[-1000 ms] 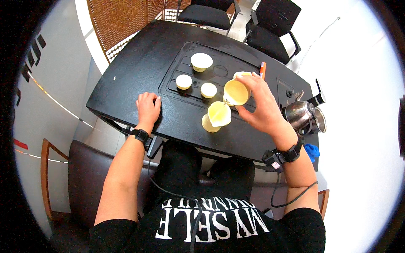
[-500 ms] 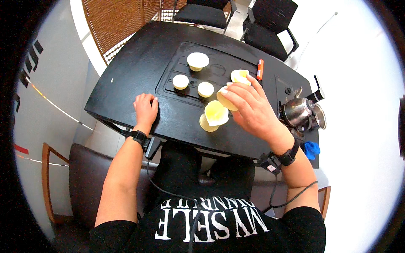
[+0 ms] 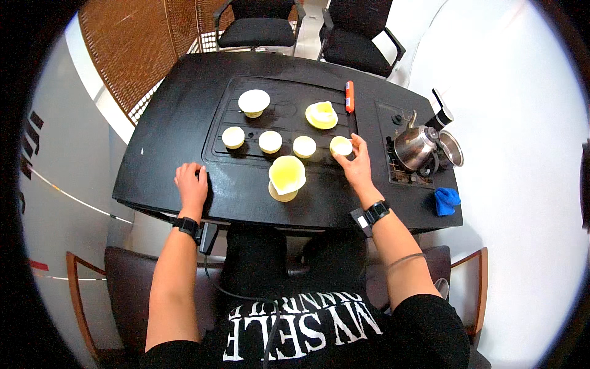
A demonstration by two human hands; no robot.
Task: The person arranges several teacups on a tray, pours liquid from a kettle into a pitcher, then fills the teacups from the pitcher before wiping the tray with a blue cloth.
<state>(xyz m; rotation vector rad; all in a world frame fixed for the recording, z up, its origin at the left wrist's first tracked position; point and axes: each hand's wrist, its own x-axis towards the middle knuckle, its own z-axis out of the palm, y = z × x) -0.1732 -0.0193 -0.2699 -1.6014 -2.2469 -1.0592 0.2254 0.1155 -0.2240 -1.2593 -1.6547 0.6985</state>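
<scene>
Cup [image 3: 340, 146], small and pale, is gripped by the right hand [image 3: 357, 167] right of centre, beside a row of three similar cups [image 3: 270, 142], while the left hand [image 3: 193, 184] rests on the counter [image 3: 167, 136] at centre-left, open or closed I cannot tell, and a spouted pitcher [image 3: 287, 178] stands mid-frame.

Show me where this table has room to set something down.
Bare, save a white speck: the left end of the table, between its left edge, left hand and tray; also near right, between the right hand and blue cloth. Crowded: the pitcher and row of four small cups; the right end, with kettle and pot.
</scene>
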